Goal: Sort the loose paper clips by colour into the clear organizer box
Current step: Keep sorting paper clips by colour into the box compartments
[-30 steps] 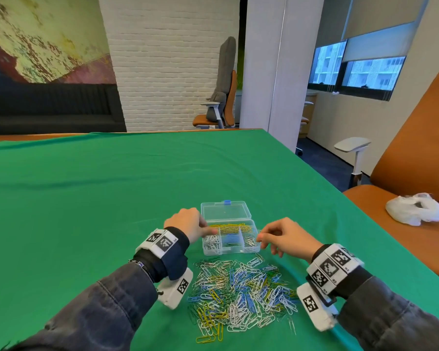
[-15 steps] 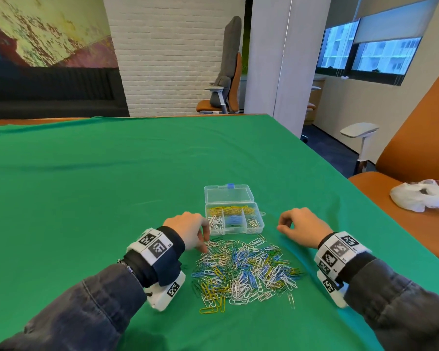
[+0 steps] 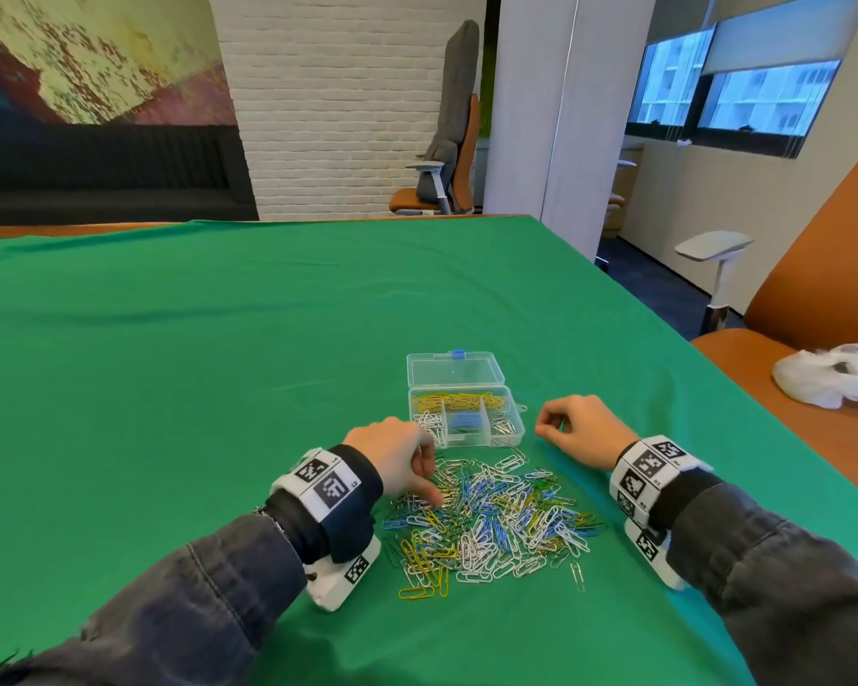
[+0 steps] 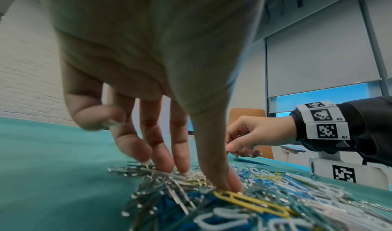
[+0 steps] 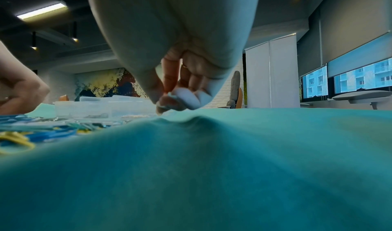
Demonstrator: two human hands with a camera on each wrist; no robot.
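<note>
Head: 1 organizer box [image 3: 465, 422], 2 hands

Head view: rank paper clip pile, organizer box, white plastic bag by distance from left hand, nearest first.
1. Paper clip pile: under the left hand, fingers touching it.
2. Organizer box: just beyond the hand, toward the right.
3. White plastic bag: far right, on the orange seat.

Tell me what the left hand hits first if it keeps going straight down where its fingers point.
The left hand meets the paper clip pile at once; its fingertips already touch it.
</note>
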